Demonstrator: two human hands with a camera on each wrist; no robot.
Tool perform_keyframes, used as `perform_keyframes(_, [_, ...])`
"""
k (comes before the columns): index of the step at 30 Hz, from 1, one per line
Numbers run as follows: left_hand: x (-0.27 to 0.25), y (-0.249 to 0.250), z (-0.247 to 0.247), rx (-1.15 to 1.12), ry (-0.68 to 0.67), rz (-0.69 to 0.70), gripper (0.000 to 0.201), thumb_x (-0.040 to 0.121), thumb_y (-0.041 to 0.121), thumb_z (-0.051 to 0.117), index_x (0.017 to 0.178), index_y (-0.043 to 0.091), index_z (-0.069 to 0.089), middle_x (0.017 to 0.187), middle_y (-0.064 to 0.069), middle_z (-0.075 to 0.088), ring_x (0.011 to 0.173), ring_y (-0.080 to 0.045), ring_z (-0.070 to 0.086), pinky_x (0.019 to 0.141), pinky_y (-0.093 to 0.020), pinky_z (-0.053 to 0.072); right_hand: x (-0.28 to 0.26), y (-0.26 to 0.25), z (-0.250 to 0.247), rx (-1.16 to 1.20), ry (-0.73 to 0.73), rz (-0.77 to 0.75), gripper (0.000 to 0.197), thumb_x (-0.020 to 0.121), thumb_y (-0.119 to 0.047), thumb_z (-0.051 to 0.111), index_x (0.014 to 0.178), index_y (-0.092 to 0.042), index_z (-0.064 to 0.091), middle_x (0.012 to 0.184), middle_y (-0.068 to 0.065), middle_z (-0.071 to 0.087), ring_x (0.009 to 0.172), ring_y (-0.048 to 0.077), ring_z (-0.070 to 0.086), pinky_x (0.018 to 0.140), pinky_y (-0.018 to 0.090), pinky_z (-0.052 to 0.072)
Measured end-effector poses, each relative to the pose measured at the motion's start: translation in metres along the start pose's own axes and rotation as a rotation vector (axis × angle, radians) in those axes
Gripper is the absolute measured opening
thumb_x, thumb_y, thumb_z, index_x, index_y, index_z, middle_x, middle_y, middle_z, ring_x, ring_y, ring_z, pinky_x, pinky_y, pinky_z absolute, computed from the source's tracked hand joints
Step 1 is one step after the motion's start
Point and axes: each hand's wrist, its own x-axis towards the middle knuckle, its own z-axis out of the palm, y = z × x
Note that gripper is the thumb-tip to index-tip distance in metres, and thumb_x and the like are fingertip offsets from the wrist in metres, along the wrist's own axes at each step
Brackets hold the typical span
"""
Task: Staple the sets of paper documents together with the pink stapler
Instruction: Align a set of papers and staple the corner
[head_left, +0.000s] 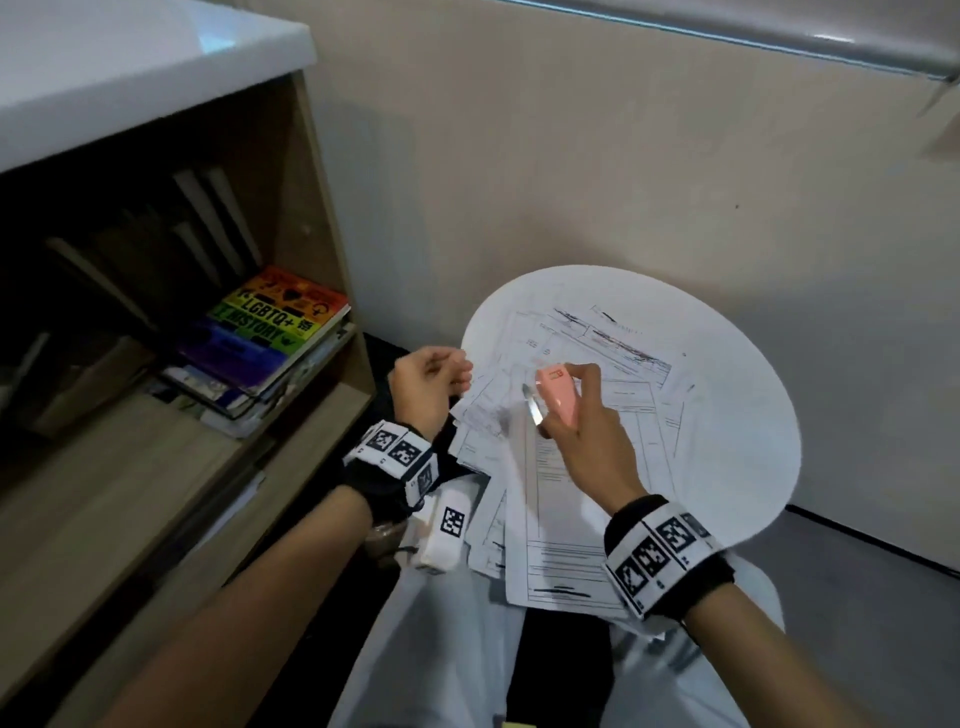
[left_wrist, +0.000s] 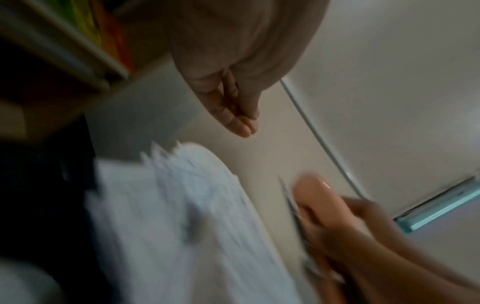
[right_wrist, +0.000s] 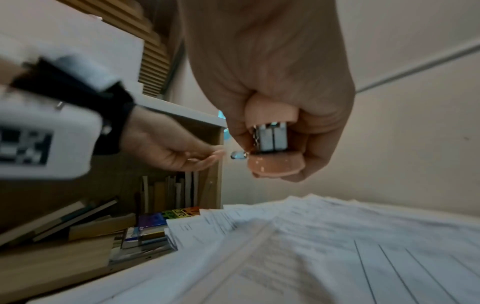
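Observation:
My right hand (head_left: 567, 402) grips the pink stapler (head_left: 555, 388) in the air above the papers, with its metal magazine (head_left: 533, 408) swung out from the pink body. In the right wrist view the stapler (right_wrist: 272, 142) sits in my fist, metal end facing the camera. Several printed sheets of paper (head_left: 566, 483) lie fanned over the round white table (head_left: 753, 415) and hang over its near edge. My left hand (head_left: 456, 370) hovers at the left edge of the papers with loosely curled fingers, holding nothing, just left of the stapler. The left wrist view is blurred.
A wooden bookshelf (head_left: 332, 218) stands close on the left, with a rainbow-covered book (head_left: 275, 325) lying on a stack at its edge. A beige wall (head_left: 623, 182) runs right behind the table. My lap in white clothing (head_left: 441, 649) is below the papers.

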Motion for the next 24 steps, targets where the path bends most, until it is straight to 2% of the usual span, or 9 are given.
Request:
perform_keyframes(4, [0.014,-0.058,-0.074,0.373,0.002,0.013,0.031,0.092,-0.001,0.051,0.071,0.021,0.052,0.065,0.000,0.054,0.059,-0.011,0.051,0.052,-0.022,0.044,0.013,0.036,-0.002,0.115,0.029,0.179,0.037,0.093,-0.023,0.057,0.119,-0.025,0.031,0.099,0.015,0.070,0.073,0.028,0.066,0.064,0.035,0.049])
perform_keyframes(6, [0.011,-0.092,-0.098,0.528,-0.042,-0.020,0.028,0.088,-0.005,0.054,0.072,0.018,0.055,0.070,-0.005,0.055,0.067,-0.017,0.050,0.064,-0.029,0.042,0.014,0.051,-0.007,0.183,0.063,0.254,0.036,0.094,-0.028,0.058,0.119,-0.022,0.032,0.100,0.019,0.069,0.070,0.025,0.065,0.061,0.031,0.045])
perform_keyframes(9, [0.013,-0.143,-0.120,0.688,-0.084,-0.160,0.019,0.084,-0.006,0.058,0.078,0.011,0.065,0.079,-0.007,0.060,0.077,-0.017,0.054,0.075,-0.027,0.042,0.020,0.067,-0.006,0.262,0.091,0.351,0.037,0.091,-0.035,0.060,0.115,-0.029,0.033,0.102,0.020,0.063,0.068,0.025,0.059,0.053,0.028,0.045])
perform_keyframes(11, [0.018,-0.178,-0.128,0.671,-0.053,-0.273,0.010,0.081,-0.001,0.062,0.081,0.003,0.071,0.082,-0.015,0.067,0.083,-0.023,0.062,0.075,-0.028,0.044,0.024,0.073,-0.002,0.270,0.100,0.350,0.036,0.091,-0.032,0.062,0.111,-0.034,0.032,0.098,0.018,0.061,0.068,0.027,0.057,0.056,0.033,0.048])
perform_keyframes(14, [0.029,-0.215,-0.129,0.678,-0.057,-0.372,0.034,0.071,0.016,0.056,0.090,-0.006,0.074,0.097,-0.025,0.071,0.094,-0.035,0.067,0.080,-0.032,0.047,0.028,0.081,0.000,0.280,0.081,0.328,0.036,0.093,-0.021,0.059,0.112,-0.036,0.033,0.086,0.010,0.061,0.064,0.026,0.055,0.056,0.037,0.046])
perform_keyframes(17, [0.038,-0.235,-0.130,0.653,-0.010,-0.370,0.045,0.062,0.017,0.045,0.087,-0.006,0.075,0.093,-0.026,0.071,0.092,-0.035,0.068,0.073,-0.027,0.043,0.032,0.087,0.002,0.252,0.087,0.350,0.039,0.093,-0.013,0.058,0.114,-0.036,0.035,0.081,0.008,0.059,0.061,0.027,0.054,0.058,0.039,0.048])
perform_keyframes(19, [0.042,-0.248,-0.133,0.655,0.004,-0.370,0.048,0.058,0.017,0.044,0.087,-0.004,0.075,0.091,-0.027,0.072,0.092,-0.035,0.068,0.075,-0.030,0.047,0.034,0.088,0.003,0.231,0.081,0.369,0.041,0.092,-0.010,0.058,0.111,-0.038,0.034,0.082,0.008,0.059,0.062,0.027,0.055,0.060,0.044,0.050])
perform_keyframes(22, [0.044,-0.249,-0.130,0.608,0.014,-0.361,0.047,0.062,0.021,0.048,0.091,-0.006,0.074,0.090,-0.029,0.071,0.088,-0.035,0.069,0.080,-0.038,0.054,0.031,0.083,0.002,0.247,0.069,0.369,0.039,0.093,-0.011,0.056,0.111,-0.037,0.034,0.083,0.008,0.060,0.064,0.028,0.056,0.061,0.043,0.049])
perform_keyframes(24, [0.044,-0.226,-0.119,0.505,0.039,-0.327,0.045,0.075,0.023,0.047,0.098,-0.010,0.069,0.088,-0.030,0.070,0.083,-0.031,0.068,0.079,-0.039,0.057,0.029,0.078,0.001,0.278,0.057,0.382,0.036,0.094,-0.015,0.056,0.109,-0.039,0.034,0.085,0.012,0.062,0.064,0.027,0.055,0.056,0.039,0.046])
